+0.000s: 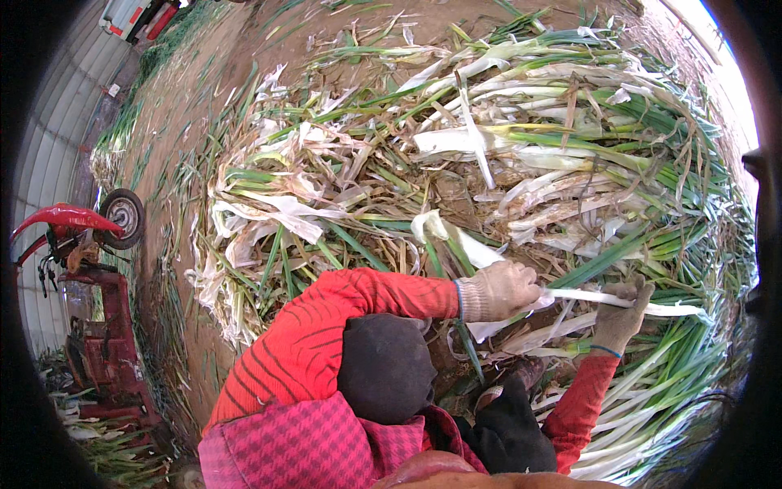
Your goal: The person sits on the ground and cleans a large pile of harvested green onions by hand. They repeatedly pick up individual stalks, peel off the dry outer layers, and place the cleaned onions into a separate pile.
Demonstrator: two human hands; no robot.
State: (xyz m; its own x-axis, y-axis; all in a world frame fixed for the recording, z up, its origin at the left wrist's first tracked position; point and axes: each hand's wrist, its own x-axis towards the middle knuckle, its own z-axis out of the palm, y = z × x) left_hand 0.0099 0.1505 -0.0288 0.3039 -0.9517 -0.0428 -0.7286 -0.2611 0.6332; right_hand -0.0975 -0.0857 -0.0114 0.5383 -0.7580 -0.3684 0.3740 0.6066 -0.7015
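My left hand point(500, 290), in a beige knit work glove, is closed around the pale end of a long green onion point(577, 296). Farther right, my gloved right hand point(623, 312) grips the same white stalk, which runs on past the fingers toward the right. The stalk lies roughly level between the two fists. Thin whitish skin shows beside my left fingers, whose grip hides the stalk's end. A broad green leaf point(599, 263) slants up just above the stalk. Cleaned-looking white onion stalks point(635, 391) lie in a bundle beside my right forearm.
Untrimmed green onions point(550, 147) form a large heap in front. Dry peelings point(275, 208) litter the dirt floor point(195, 342) to the left. A red motor vehicle point(110, 330) with a front wheel point(122, 218) stands far left by a pale wall point(46, 153). My dark-trousered leg point(510, 425) is below.
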